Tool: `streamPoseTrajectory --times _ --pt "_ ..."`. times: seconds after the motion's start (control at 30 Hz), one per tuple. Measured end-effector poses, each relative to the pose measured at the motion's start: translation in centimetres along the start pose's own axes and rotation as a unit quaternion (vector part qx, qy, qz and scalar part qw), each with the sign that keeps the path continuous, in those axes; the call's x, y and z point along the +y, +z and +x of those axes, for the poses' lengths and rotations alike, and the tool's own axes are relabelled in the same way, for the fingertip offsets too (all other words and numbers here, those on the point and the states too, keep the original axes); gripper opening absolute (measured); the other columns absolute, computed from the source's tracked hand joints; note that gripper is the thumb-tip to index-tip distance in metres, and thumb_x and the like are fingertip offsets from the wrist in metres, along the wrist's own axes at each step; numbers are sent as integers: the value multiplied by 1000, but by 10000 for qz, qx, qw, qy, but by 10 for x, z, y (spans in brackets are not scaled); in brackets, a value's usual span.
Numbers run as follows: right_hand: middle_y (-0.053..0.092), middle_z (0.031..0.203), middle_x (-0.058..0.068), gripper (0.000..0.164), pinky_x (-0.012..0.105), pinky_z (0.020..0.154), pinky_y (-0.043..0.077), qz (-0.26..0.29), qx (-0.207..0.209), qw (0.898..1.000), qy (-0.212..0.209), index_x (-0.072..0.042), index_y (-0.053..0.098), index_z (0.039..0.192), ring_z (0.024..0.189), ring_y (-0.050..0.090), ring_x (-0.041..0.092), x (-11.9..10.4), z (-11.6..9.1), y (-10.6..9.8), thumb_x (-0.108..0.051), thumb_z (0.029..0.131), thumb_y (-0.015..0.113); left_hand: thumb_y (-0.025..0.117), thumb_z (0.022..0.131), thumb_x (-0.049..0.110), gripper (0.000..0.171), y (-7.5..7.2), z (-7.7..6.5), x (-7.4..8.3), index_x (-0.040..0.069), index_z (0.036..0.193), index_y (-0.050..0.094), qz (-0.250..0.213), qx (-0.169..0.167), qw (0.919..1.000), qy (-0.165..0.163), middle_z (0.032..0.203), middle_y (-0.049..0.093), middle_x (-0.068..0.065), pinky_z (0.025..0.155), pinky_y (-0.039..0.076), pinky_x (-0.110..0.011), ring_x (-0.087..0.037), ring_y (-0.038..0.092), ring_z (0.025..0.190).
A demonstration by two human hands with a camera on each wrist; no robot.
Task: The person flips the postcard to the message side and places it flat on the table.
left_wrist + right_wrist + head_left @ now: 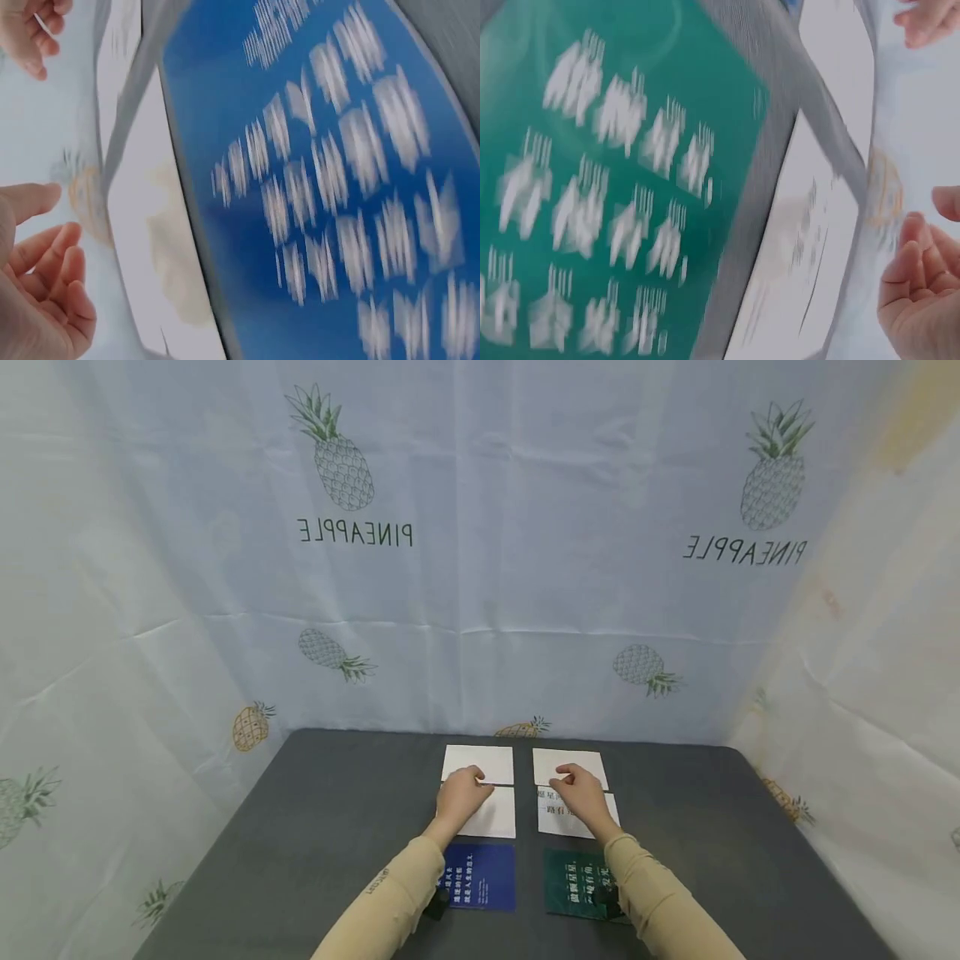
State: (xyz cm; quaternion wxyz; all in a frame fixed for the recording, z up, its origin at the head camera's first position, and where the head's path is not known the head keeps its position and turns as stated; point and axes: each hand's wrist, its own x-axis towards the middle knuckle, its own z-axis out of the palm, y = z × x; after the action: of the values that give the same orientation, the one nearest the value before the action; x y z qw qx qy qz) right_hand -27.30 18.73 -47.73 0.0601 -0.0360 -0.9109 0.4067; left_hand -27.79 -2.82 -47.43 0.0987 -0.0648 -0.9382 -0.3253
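In the head view my left hand (461,795) hovers over a white card (497,818) in the left column. Its fingers are loosely bent with the thumb apart, and nothing is between them. My right hand (583,792) is held the same way above a white card with dark characters (557,825). Farther back lie another white card (480,762) on the left and one more white card (566,762) on the right. Nearer me are a blue card (232,232) with white characters and a green card (630,180) with white characters. My forearms partly cover both.
The cards lie in two columns on a dark grey table (337,827), with a strip of tabletop between them. A pale curtain (480,585) printed with pineapples hangs behind the table and along both sides. Dark wrist devices (437,906) sit beneath the sleeves.
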Motion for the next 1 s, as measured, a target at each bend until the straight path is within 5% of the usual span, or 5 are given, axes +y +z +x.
streamPoseTrajectory --times 0.33,0.53,0.7,0.87,1.0 --pt "58 104 29 51 48 76 48 -928 -477 9927 608 15 51 114 88 57 35 45 -6 -44 -20 80 64 70 78 15 25 42 -10 30 -4 94 67 -930 -435 9937 455 72 62 -7 56 42 -24 -11 49 60" --pt "44 64 4 23 28 52 33 -994 -857 9868 948 1 56 70 59 39 17 67 -14 -45 -18 74 68 70 76 9 23 61 -21 37 -7 92 65 -1039 -702 9909 484 73 58 -8 57 40 -23 -11 45 64" --pt "35 60 1 27 26 50 28 -843 -749 9887 989 -6 45 60 55 33 14 71 -15 -45 -14 73 67 68 73 7 14 69 -23 46 -5 79 63 -1377 -909 9859 263 66 55 -5 52 34 -21 -10 41 59" --pt "58 81 24 28 40 66 49 -681 -600 9897 1104 14 58 86 73 53 30 66 -15 -46 -10 74 65 68 74 7 11 75 -22 52 -1 72 60 -1521 -918 9841 -51 61 52 0 50 32 -18 -7 41 55" --pt "53 114 37 47 54 87 46 -408 -387 9908 1230 21 50 113 100 54 46 65 -15 -47 -7 77 61 67 72 1 13 73 -22 55 -6 82 65 -1787 -750 9804 -364 70 62 -7 51 38 -19 -9 48 59"
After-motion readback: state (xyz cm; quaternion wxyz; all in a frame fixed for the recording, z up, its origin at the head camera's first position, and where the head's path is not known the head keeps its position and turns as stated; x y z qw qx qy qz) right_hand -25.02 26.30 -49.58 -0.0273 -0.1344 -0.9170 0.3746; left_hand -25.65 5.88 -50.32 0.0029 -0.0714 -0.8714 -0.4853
